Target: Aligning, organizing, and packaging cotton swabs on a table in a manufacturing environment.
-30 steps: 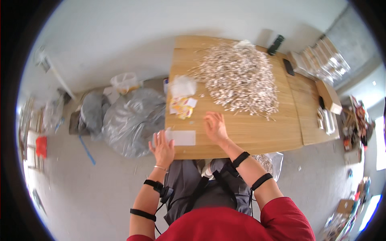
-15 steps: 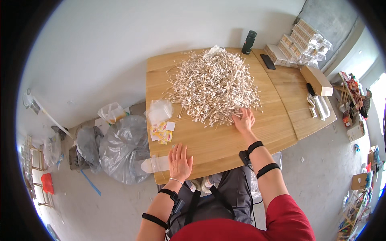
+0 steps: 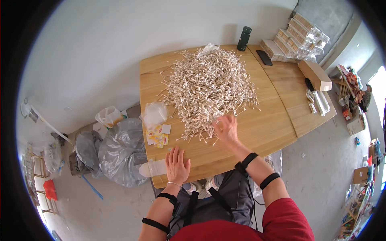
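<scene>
A large heap of cotton swabs covers the middle of the wooden table. At the heap's near edge, my right hand touches the swabs, its fingers loosely bent and apart; no swab shows gripped. My left hand lies flat near the table's front edge, fingers stretched out. Beside it, a clear plastic bag hangs partly over the left edge. Small yellow-and-white cards lie left of the heap, below a stack of clear bags.
Behind the heap stand a dark bottle and a black phone. Wrapped swab packs are piled at the back right, near a cardboard box and clear packages. A big grey plastic bag sits on the floor, left.
My right hand has moved left along the heap's near edge, and swabs there now spread closer to me. My left hand stays flat on the table. The view has shifted slightly.
</scene>
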{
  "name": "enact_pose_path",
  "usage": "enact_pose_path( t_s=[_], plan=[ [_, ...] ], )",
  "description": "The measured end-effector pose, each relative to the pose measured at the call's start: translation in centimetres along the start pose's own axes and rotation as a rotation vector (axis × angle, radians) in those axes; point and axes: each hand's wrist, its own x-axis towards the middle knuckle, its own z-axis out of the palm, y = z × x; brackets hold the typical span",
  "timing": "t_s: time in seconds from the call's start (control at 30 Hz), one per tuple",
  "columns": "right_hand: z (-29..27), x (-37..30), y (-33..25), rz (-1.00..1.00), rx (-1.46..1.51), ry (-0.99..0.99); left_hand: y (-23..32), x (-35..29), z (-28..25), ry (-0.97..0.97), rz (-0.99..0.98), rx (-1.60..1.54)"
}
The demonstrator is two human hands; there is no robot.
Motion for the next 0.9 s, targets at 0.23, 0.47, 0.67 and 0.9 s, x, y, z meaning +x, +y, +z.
enact_pose_path(
  t_s=[0.23,0.47,0.67,0.9],
  plan=[
    [-5.5,10.7,9.2,0.674,-0.221,0.220,0.1,0.3,0.5,-0.001,0.015,0.031],
    [-3.2,9.8,9.9,0.546,-0.194,-0.069,0.2,0.2,0.3,0.007,0.015,0.020],
    [2.2,4.3,6.1,0.203,0.022,0.205,0.3,0.1,0.2,0.021,0.010,0.006],
    [3.4,1.0,0.4,0.012,0.191,0.062,0.5,0.2,0.3,0.042,0.001,-0.026]
  ],
)
